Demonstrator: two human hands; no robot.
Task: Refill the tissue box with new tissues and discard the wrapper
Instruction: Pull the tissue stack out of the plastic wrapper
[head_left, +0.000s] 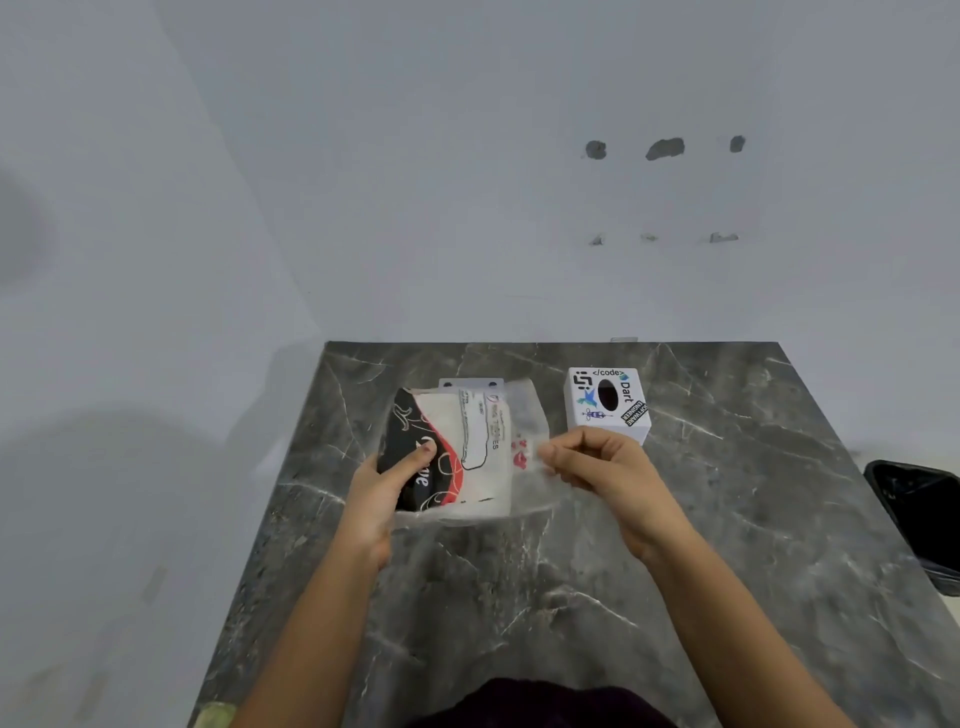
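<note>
Above the grey marble table (727, 519), the left hand (379, 499) grips the black-red-white plastic tissue pack (452, 452); the right hand (602, 462) pinches its clear edge, beside the white stickered tissue box (608, 402).

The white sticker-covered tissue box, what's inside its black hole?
The white sticker-covered cube tissue box shows only a dark oval opening on top. No tissue pokes out; the inside is too dark to see.

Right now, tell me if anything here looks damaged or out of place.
On the table nothing is spilled or askew. The wall behind is damaged: three gouged holes in a row, with smaller chips below them.
</note>
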